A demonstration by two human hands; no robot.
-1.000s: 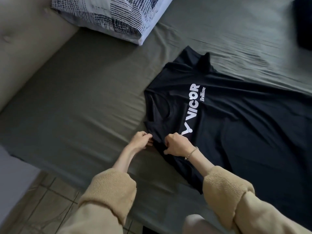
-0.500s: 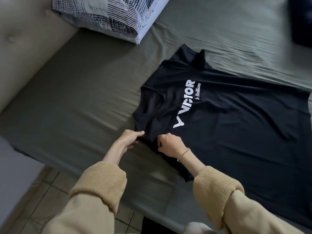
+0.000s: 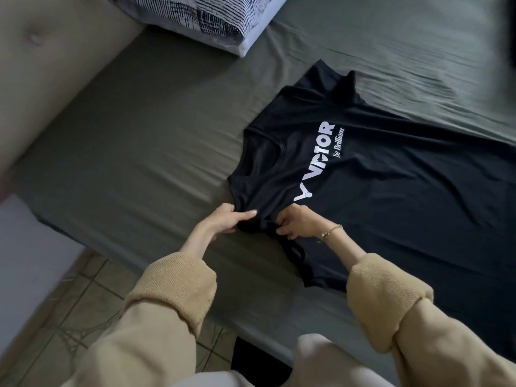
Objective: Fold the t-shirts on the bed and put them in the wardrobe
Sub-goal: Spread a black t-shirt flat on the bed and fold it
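While spread front-up across the olive bed sheet [image 3: 145, 152], black t-shirt [image 3: 391, 208] with white "VICTOR Be Brilliant" print, collar pointing toward the beige headboard [image 3: 55, 68]. Left hand [image 3: 223, 223] curled on the bunched near shoulder fabric, thumb extended on top. Right hand [image 3: 300, 223] just beside it, fingers pinching the same gathered cloth, thin bracelet [image 3: 329, 233] at the wrist. Patterned pillow [image 3: 212, 18] at the top, well apart from the shirt. Tan sleeves [image 3: 178, 291] pushed up both forearms. Tiled floor [image 3: 64, 308] below the bed edge.
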